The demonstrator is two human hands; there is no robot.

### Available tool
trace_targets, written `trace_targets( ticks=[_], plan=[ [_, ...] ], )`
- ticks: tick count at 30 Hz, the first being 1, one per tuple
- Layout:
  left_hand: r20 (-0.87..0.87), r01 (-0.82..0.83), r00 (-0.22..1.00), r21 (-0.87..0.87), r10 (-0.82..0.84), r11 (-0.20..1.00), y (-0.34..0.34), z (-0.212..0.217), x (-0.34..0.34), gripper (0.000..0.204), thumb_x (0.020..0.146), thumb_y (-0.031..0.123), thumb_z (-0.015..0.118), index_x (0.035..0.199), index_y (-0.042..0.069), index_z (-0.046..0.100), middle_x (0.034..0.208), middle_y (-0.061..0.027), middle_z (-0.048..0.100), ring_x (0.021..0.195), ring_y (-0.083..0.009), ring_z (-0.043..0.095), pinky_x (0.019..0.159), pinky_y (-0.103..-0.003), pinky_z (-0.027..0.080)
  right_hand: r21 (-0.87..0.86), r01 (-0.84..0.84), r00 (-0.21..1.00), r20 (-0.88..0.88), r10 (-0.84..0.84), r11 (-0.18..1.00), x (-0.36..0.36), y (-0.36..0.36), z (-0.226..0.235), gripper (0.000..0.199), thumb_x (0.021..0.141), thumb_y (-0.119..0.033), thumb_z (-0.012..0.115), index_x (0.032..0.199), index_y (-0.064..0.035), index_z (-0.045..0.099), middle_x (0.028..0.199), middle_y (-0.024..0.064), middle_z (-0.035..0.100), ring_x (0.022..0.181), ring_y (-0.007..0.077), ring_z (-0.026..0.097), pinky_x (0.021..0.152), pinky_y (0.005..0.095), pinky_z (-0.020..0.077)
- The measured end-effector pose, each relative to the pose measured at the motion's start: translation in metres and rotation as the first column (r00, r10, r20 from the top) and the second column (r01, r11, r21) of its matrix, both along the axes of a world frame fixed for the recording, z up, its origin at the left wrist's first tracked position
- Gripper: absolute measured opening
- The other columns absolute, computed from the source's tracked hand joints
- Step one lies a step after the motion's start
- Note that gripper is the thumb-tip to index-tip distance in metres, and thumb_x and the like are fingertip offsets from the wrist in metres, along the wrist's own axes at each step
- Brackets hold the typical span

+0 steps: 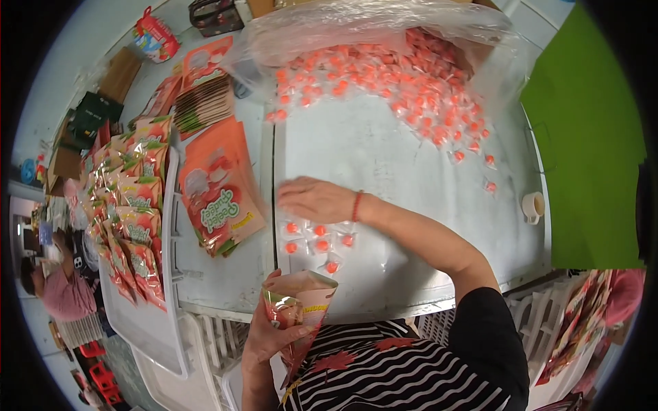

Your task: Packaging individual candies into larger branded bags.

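Note:
My left hand (271, 335) grips an orange printed pouch (301, 305), its mouth open, just below the table's near edge. My right hand (315, 198) lies flat, palm down, on the metal table (384, 157), fingers together, with a red band on the wrist. Just under that hand sit several small clear-wrapped orange candies (317, 236). A big heap of the same candies (384, 79) spills from a clear plastic bag (370, 24) at the far side of the table.
A stack of empty orange pouches (219, 188) lies left of my right hand, more stacks (202, 99) behind it. A white tray (147, 322) on the left holds filled pouches (130, 205). A tape roll (533, 205) sits at right beside a green panel (589, 137). Another person (58, 284) sits far left.

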State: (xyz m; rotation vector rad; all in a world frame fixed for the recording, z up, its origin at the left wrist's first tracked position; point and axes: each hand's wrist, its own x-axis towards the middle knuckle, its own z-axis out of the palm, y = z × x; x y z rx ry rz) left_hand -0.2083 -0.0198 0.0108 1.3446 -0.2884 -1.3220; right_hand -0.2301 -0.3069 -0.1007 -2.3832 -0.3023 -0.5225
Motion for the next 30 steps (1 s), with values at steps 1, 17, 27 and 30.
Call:
trace_targets(
  ticks=[1,17,27,30],
  plan=[
    [-0.004,-0.003,1.000,0.019,0.003,1.000,-0.003,0.004,-0.001,0.114,0.055,0.000,0.087,0.145,0.001,0.017,0.132,-0.0105,0.044,0.121,-0.0216,0.046,0.103,-0.036,0.039,0.081,-0.020,0.999,-0.041,0.023,0.997,-0.017,-0.007,0.011,0.032,0.097,-0.025,0.044,0.115,-0.0025,0.058,0.125,0.0140,0.053,0.122,0.0286,0.046,0.105,0.0423,0.0325],
    [0.044,-0.001,0.999,0.033,0.000,0.999,-0.011,0.010,-0.018,0.115,0.054,0.001,0.088,0.145,0.001,0.018,0.132,-0.0100,0.045,0.120,-0.0207,0.047,0.102,-0.035,0.040,-0.168,0.791,0.568,-0.151,-0.809,0.588,-0.108,-0.107,-0.016,0.050,0.096,-0.038,0.042,0.136,-0.0077,0.044,0.139,0.0160,0.043,0.128,0.0311,0.040,0.106,0.0470,0.0307],
    [0.034,-0.047,0.998,0.020,0.046,0.999,-0.012,0.010,-0.018,0.116,0.052,0.003,0.089,0.145,0.003,0.020,0.130,-0.0093,0.046,0.119,-0.0215,0.048,0.101,-0.036,0.041,0.953,0.302,0.709,-0.250,-0.660,-0.036,-0.158,-0.183,-0.022,0.042,0.099,-0.035,0.039,0.123,-0.0030,0.050,0.115,0.0106,0.059,0.112,0.0216,0.054,0.098,0.0348,0.0389],
    [0.053,-0.054,0.997,0.005,0.054,0.999,-0.013,0.012,-0.016,0.114,0.053,0.005,0.089,0.145,0.003,0.021,0.129,-0.0093,0.047,0.119,-0.0213,0.048,0.101,-0.036,0.041,0.933,0.359,0.653,-0.251,-0.714,0.001,-0.157,-0.177,-0.027,0.039,0.099,-0.032,0.039,0.118,-0.0020,0.053,0.113,0.0115,0.061,0.111,0.0218,0.055,0.097,0.0347,0.0400]
  ],
)
